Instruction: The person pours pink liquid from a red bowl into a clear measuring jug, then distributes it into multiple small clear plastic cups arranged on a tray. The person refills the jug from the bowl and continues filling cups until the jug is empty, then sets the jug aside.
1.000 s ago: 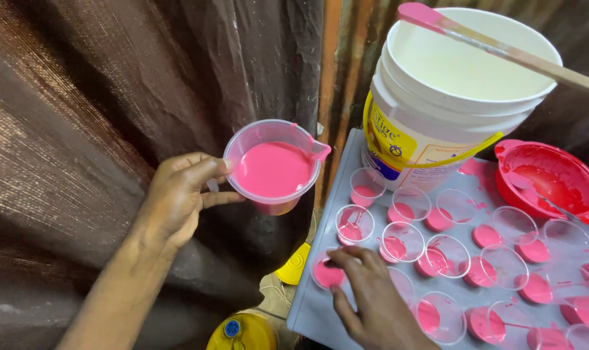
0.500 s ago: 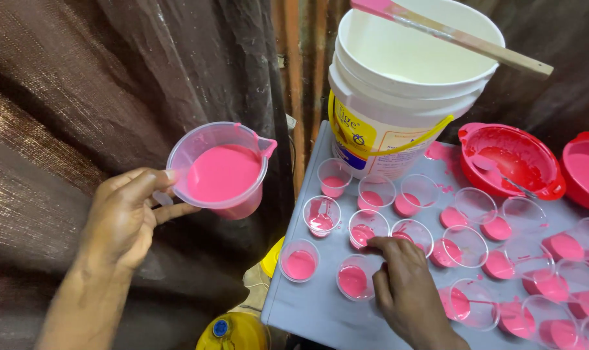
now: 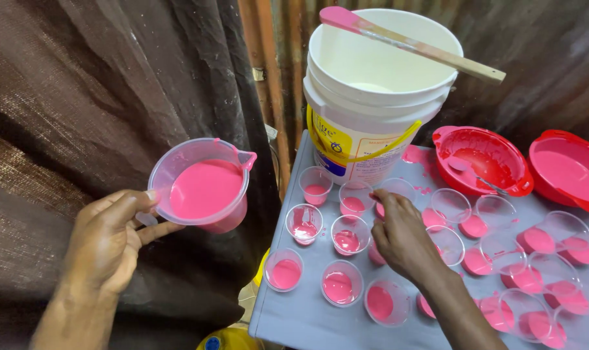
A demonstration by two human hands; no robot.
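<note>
Left hand [image 3: 106,243] is closed around the handle of a clear measuring jug [image 3: 200,188], left of centre frame, held level out past the table's left edge, in front of the dark curtain [image 3: 80,97]. The jug is roughly half full of pink liquid, spout facing right.

Right hand [image 3: 401,236] rests palm-down mid-frame among the small clear cups [image 3: 340,282], fingers loosely bent over one of them; whether it actually pinches a cup I cannot tell, the knuckles hide it.

The cups stand in rows on the grey board [image 3: 294,317], each with a shallow pink fill (the right-side ones look tipped or stacked, hard to say).

My read on doing this well:
- bring the spout right over a cup rim before tilting; the cup mouths are narrow
- steady the target cup with the right fingers, since light plastic will skid
- tilt slowly, the jug is heavy with liquid and the fills are low
- keep the elbow off the white bucket [image 3: 372,97] at top centre, where a pink-tipped stir stick [image 3: 411,44] lies loose across the rim

Red bowls [image 3: 485,159] at upper right are out of the way.
</note>
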